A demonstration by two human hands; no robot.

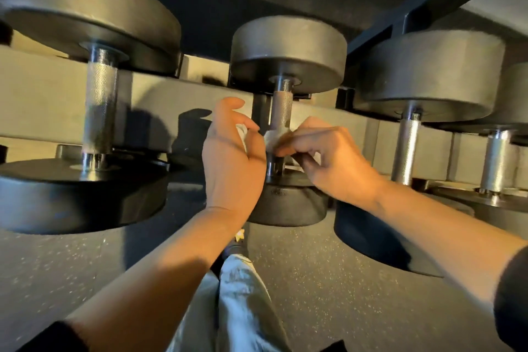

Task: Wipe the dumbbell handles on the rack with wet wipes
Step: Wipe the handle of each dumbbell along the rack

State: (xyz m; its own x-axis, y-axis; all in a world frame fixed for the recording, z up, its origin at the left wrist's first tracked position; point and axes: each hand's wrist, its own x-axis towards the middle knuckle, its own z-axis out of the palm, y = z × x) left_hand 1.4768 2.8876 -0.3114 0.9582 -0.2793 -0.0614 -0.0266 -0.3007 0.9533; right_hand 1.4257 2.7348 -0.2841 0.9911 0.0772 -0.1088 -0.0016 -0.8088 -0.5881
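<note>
Black rack (411, 13) with dumbbells laid across its rails, seen from above; landmark is the centre dumbbell (288, 51), all places given from it. Left of it: 1 large dumbbell (85, 23) with black round heads and a knurled steel handle (100, 100), untouched by either hand. Just left of the centre dumbbell's handle (281, 108): the left hand (231, 157), palm turned toward the handle, thumb and forefinger loosely curved, a fold of white wipe (243, 133) showing against the palm; whether the fingers pinch it I cannot tell. On the lower part of the centre handle: 1 white wet wipe (275, 136) wrapped around the bar, near the lower head (285, 206). Just right of the handle: the right hand (328, 157), fingers curled, fingertips pinching the wet wipe against the bar. Right of the centre dumbbell: 1 larger dumbbell (428, 71) with a bright knurled handle (405, 148), and beyond it a further handle (497, 160) at the frame edge. Below the centre dumbbell: speckled dark floor (328, 280), the person's light trouser leg (243, 300), and dark sleeves at both forearms.
</note>
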